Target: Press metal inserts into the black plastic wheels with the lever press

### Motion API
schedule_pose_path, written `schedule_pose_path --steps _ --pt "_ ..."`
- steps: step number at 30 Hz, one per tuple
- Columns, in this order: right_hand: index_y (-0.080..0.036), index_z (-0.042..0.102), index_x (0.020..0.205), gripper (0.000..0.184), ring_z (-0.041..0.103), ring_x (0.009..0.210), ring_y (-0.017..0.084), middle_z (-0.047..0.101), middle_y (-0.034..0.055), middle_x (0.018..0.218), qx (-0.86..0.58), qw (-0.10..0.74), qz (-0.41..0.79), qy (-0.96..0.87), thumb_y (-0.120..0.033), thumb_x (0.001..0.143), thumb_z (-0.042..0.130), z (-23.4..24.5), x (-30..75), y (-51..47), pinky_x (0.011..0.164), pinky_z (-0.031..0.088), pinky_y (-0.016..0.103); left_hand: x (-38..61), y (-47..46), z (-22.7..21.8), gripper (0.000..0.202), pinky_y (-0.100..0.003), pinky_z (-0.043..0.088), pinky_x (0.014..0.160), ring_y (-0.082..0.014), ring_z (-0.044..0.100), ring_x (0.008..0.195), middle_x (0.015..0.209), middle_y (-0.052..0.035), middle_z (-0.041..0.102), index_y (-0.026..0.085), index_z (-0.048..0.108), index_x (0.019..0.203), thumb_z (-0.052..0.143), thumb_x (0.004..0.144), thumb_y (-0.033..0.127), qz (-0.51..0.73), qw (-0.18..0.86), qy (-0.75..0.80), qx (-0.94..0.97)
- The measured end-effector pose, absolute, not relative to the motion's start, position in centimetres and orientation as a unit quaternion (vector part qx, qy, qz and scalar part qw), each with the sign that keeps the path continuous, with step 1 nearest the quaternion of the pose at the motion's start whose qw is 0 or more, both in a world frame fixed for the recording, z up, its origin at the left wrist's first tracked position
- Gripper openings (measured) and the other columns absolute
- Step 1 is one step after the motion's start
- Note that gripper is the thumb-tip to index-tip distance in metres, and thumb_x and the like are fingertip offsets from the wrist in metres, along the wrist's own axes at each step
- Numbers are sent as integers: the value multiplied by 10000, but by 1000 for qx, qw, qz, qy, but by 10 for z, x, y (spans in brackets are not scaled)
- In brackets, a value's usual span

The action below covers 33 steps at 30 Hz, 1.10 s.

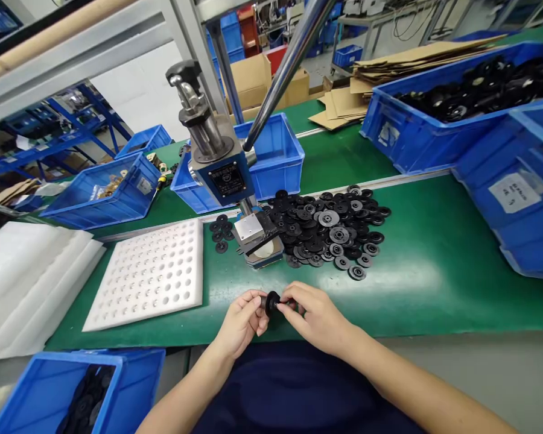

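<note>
Both hands meet near the front edge of the green table (434, 283). My left hand (242, 319) is closed in a pinch on a small black round part (271, 301). My right hand (312, 313) is closed too, its fingertips pressed against the same part from the right. Just beyond them stands a hand press (226, 175) with a long metal lever (289, 66) and a small base fixture (260, 244). To the right of the press lies a pile of black discs (330, 232).
A white foam tray (149, 274) with rows of holes lies left of the hands. Blue bins stand around: one behind the press (278, 154), one back left (106, 193), two at right (516, 187), one with black parts below the table (72, 392). White foam sheets (22, 283) are stacked far left.
</note>
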State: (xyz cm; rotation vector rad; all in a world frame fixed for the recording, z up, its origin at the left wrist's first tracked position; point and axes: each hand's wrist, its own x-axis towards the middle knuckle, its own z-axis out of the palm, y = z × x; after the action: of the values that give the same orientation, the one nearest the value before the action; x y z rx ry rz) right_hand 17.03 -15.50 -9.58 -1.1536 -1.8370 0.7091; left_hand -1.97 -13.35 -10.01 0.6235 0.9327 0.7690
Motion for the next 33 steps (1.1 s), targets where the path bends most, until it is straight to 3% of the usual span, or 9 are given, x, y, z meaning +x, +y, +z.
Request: schedule_pose_path --steps 7,16,21,27,30,33 --pt "-175 610 862 208 589 666 116 648 26 762 -475 422 237 -735 -69 863 431 -104 173 -154 628 479 224 -19 -132 -104 375 -164 238 382 -44 400 422 624 -2 569 119 629 851 797 733 434 348 786 431 276" --pt "-176 643 875 207 599 620 141 655 36 731 -571 407 223 -678 -185 892 437 -152 190 -143 638 504 272 -47 -119 -123 310 -177 279 410 -56 441 457 684 -15 588 131 636 894 754 787 397 370 767 443 280" --pt "-186 651 881 255 585 591 147 667 45 728 -583 407 190 -677 -236 923 405 -166 187 -142 636 505 291 -85 -62 -104 323 -195 347 432 -89 505 464 655 -16 624 158 636 915 779 743 392 410 632 531 388" --pt "-195 659 903 267 616 588 157 688 46 727 -576 407 183 -684 -275 928 406 -171 190 -139 607 514 291 -100 64 -20 255 -188 380 428 -85 503 444 560 16 575 143 607 836 730 764 355 532 380 563 506" --pt "-188 660 917 263 656 632 172 706 58 753 -576 424 197 -670 -310 929 426 -175 193 -138 609 533 295 -96 109 8 266 -186 440 491 -76 562 514 704 -22 651 123 593 961 692 794 306 571 356 551 494" --pt "-184 665 920 293 673 649 183 709 69 752 -576 439 215 -655 -364 938 434 -174 195 -139 610 549 299 -93 124 4 366 -231 522 585 -111 648 650 918 -77 698 140 563 1130 670 809 278 599 312 536 507"
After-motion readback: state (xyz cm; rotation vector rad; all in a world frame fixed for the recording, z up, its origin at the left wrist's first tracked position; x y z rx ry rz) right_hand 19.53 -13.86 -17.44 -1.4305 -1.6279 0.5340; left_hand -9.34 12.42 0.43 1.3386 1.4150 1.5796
